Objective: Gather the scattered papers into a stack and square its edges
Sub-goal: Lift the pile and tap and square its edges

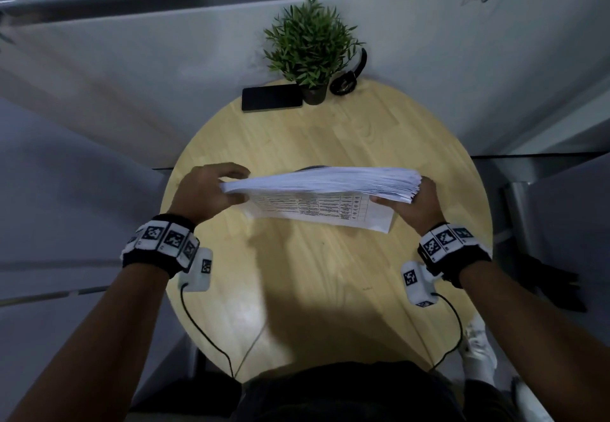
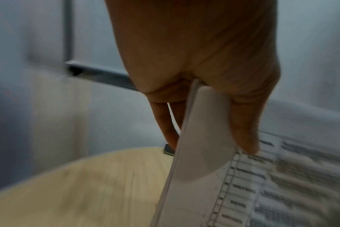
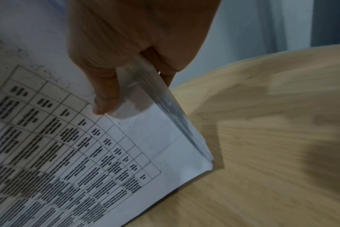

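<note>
A thick stack of white papers [image 1: 321, 195] with printed tables stands on its long edge over the middle of the round wooden table [image 1: 330, 144], its near face tilted toward me. My left hand [image 1: 211, 190] grips the stack's left end, thumb on the near sheet and fingers behind. My right hand [image 1: 412, 203] grips the right end the same way. The left wrist view shows the stack [image 2: 202, 161] pinched between thumb and fingers of my left hand [image 2: 200, 76]. In the right wrist view the thumb of my right hand [image 3: 126, 46] presses the printed sheet [image 3: 87, 145] above the table [image 3: 272, 138].
A potted green plant [image 1: 310, 51] stands at the table's far edge, with a black phone [image 1: 271, 98] to its left and a black strap-like object [image 1: 350, 75] to its right. A wall lies just behind. Cables hang from my wrist cameras.
</note>
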